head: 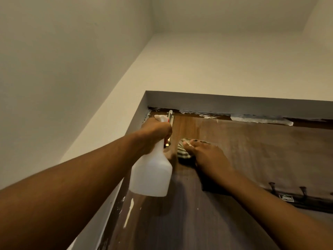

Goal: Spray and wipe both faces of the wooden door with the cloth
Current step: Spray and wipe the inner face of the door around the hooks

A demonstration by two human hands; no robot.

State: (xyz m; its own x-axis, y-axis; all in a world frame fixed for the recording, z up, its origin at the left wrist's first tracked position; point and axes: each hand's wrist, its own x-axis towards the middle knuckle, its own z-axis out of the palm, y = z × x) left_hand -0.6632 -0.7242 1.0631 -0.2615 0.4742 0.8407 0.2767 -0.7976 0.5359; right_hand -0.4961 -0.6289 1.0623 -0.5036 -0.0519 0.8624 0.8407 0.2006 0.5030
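Note:
The dark wooden door [252, 152] fills the lower right, seen from below up to its top edge. My left hand [155, 136] grips the neck of a white spray bottle [152, 175], held high near the door's upper left corner with the nozzle toward the wood. My right hand [207, 156] presses a checked cloth [182, 150] flat against the door just right of the bottle. Most of the cloth is hidden under my fingers.
A metal bolt latch [170, 118] sits at the door's top left corner behind the bottle. A rack of coat hooks [302, 193] is fixed to the door at the right. The grey frame [234, 103] carries paint smears; white walls and ceiling rise above.

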